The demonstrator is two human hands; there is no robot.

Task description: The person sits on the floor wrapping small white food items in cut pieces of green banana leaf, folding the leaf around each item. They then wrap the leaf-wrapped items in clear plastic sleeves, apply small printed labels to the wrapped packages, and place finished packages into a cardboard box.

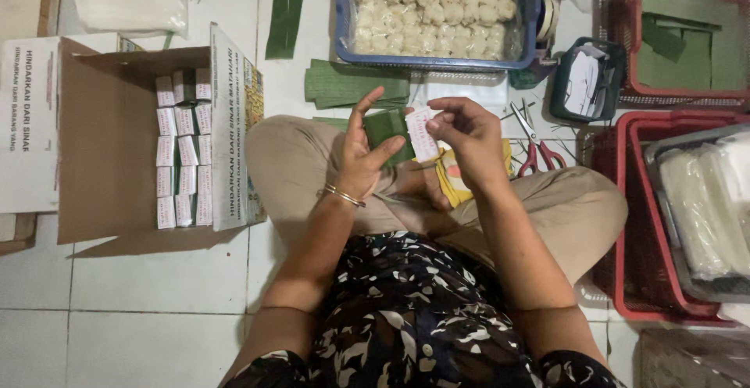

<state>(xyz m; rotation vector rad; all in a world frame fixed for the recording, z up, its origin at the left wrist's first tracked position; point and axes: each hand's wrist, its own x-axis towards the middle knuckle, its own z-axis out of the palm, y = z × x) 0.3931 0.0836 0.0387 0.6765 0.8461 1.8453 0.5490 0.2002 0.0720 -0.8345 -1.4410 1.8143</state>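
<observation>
I sit cross-legged on a tiled floor. My left hand (pixel 361 153), with a thin bangle at the wrist, holds a small packet wrapped in green leaf (pixel 388 128) upright between thumb and fingers. My right hand (pixel 462 139) pinches a small white paper label (pixel 422 134) and presses it against the packet's right side. Both hands hover above my lap.
An open cardboard box (pixel 109 146) with rows of labelled wrapped packets (pixel 182 150) lies at my left. A blue basket (pixel 437 58) of white food pieces stands ahead, with cut leaf strips (pixel 344 85) before it. Red-handled scissors (pixel 536 142), a label tub (pixel 586 79) and red baskets (pixel 637 224) are on the right.
</observation>
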